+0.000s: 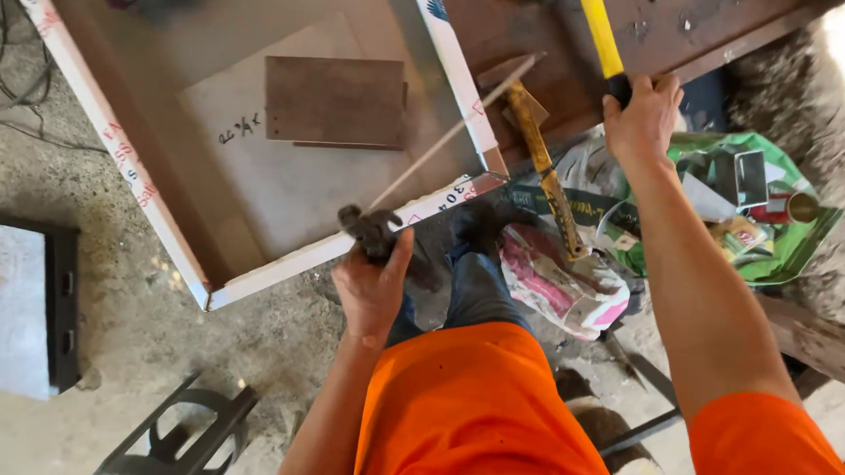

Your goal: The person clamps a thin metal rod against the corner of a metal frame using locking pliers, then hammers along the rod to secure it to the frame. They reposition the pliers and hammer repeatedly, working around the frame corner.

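Orange sleeves on both arms, reaching up from 6 o'clock. Left hand (pixel 372 287) clenched tight round a dark metal tool (pixel 370 230) (pincers or a clamp, cannot tell which), its head pressed against the lower rail of the white aluminium frame (pixel 324 251), near the frame's corner at 1 o'clock from the fist. Right hand (pixel 642 119) fisted round the black grip of a yellow-handled hammer (pixel 600 33), shaft running up toward 11 o'clock, head out of view. Between the hands, a second hammer with a worn wooden handle (pixel 542 167) lying on the dark bench. At 3 o'clock from the right wrist, a green plastic bag (pixel 783 250) of small parts.
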